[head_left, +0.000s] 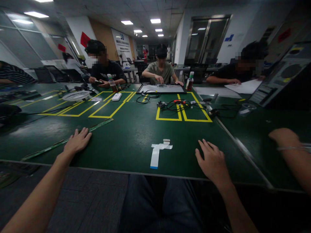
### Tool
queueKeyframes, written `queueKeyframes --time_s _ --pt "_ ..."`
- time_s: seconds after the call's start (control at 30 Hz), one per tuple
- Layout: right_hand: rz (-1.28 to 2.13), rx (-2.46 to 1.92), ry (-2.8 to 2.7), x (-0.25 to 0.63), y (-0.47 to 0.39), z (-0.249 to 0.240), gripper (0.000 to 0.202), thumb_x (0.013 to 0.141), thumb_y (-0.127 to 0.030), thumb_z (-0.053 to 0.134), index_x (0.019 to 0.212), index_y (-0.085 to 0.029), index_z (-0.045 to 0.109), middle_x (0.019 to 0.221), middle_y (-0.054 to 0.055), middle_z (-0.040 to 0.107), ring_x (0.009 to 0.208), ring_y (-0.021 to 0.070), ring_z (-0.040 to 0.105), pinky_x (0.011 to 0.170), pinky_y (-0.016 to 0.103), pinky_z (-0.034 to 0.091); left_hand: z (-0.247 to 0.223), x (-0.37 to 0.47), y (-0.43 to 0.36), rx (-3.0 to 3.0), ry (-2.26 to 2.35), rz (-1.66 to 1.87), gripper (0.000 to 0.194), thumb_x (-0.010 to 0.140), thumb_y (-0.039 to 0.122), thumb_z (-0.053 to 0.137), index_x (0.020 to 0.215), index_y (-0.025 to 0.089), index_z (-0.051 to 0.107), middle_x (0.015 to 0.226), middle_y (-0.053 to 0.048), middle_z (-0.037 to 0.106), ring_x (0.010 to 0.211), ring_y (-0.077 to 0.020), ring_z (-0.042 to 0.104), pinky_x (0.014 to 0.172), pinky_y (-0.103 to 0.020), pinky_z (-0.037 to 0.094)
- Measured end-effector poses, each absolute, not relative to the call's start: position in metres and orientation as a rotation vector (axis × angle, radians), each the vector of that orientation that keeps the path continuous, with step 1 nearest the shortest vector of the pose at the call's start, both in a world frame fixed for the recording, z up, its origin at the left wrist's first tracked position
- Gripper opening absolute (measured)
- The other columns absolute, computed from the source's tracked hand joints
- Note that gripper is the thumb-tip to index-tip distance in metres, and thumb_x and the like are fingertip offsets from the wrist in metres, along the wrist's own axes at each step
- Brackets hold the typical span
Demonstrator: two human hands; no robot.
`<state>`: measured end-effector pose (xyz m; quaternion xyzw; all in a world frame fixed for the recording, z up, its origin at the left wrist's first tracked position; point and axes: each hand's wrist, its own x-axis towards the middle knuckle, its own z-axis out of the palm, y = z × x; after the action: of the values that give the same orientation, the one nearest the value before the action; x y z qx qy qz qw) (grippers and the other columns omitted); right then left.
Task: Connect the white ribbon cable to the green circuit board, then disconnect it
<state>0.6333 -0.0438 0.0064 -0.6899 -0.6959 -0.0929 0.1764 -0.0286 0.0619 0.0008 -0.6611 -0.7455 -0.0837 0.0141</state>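
Note:
A white ribbon cable (155, 158) with a blue end strip lies on the green table (121, 152), between my two hands. At its far end sits a small pale connector (166, 141). My left hand (78, 141) rests over a long, narrow green circuit board strip (102, 124), fingers stretched out; whether it presses on the strip I cannot tell. To the right of the cable, my right hand (212, 159) lies on the tabletop, fingers spread and holding nothing.
Another person's forearm (289, 142) leans on the table at far right. Black cables with a red-handled tool (179, 101) lie ahead. A white fan grille (76, 95), a white box (117, 96), bottles (190, 81) and a computer case (284, 74) stand farther off. Several people sit opposite.

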Motion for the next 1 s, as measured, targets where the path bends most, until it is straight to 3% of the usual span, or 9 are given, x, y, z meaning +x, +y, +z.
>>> queueKeyframes --time_s 0.13,0.23,0.33,0.67,0.87,1.0 --pt "-0.266 -1.952 -1.963 0.633 -0.044 0.007 0.052 0.106 -0.041 0.037 0.145 -0.016 0.060 0.152 0.015 0.061 0.140 0.0333 0.051 0.107 0.053 0.045 0.002 0.039 0.079 -2.221 -2.261 -0.230 0.076 0.106 0.054 0.019 0.161 0.006 0.042 0.169 -0.018 0.035 0.160 -0.0420 0.021 0.124 -0.059 0.030" --pt "-0.265 -1.952 -1.967 0.633 -0.044 0.007 0.053 0.106 -0.041 0.037 0.145 -0.014 0.060 0.152 0.015 0.061 0.140 0.0333 0.051 0.106 0.053 0.045 0.004 0.105 0.086 -2.426 -2.088 -0.264 0.072 0.107 0.046 0.017 0.164 0.008 0.037 0.171 -0.017 0.032 0.162 -0.0358 0.020 0.127 -0.059 0.025" --pt "-0.252 -1.956 -1.972 0.633 -0.043 0.007 0.054 0.106 -0.042 0.037 0.146 -0.013 0.059 0.153 0.015 0.060 0.140 0.0337 0.050 0.106 0.054 0.045 0.007 0.166 0.086 -2.582 -1.936 -0.275 0.068 0.108 0.047 0.018 0.166 0.016 0.034 0.172 -0.009 0.031 0.164 -0.0278 0.018 0.130 -0.051 0.022" --pt "-0.254 -1.972 -1.969 0.633 -0.043 0.007 0.052 0.107 -0.041 0.037 0.147 -0.015 0.059 0.153 0.015 0.060 0.141 0.0326 0.050 0.107 0.052 0.044 0.026 0.303 0.073 -3.235 -1.540 -0.257 0.072 0.110 0.060 0.010 0.170 0.023 0.022 0.176 -0.001 0.016 0.165 -0.0231 0.004 0.133 -0.047 0.008" --pt "-0.264 -1.952 -1.963 0.631 -0.044 0.008 0.052 0.106 -0.040 0.039 0.145 -0.013 0.061 0.153 0.015 0.060 0.139 0.0328 0.051 0.107 0.053 0.045 0.030 0.317 0.064 -3.232 -1.550 -0.332 0.069 0.111 0.059 0.011 0.169 0.024 0.026 0.175 -0.001 0.020 0.165 -0.0230 0.008 0.133 -0.050 0.011" --pt "-0.282 -1.935 -1.965 0.631 -0.044 0.007 0.052 0.106 -0.039 0.041 0.145 -0.011 0.060 0.151 0.017 0.061 0.138 0.0349 0.052 0.105 0.055 0.047 0.027 0.313 0.057 -3.177 -1.564 -0.614 0.066 0.112 0.055 0.021 0.166 0.020 0.034 0.174 -0.004 0.025 0.165 -0.0224 0.009 0.133 -0.046 0.018"
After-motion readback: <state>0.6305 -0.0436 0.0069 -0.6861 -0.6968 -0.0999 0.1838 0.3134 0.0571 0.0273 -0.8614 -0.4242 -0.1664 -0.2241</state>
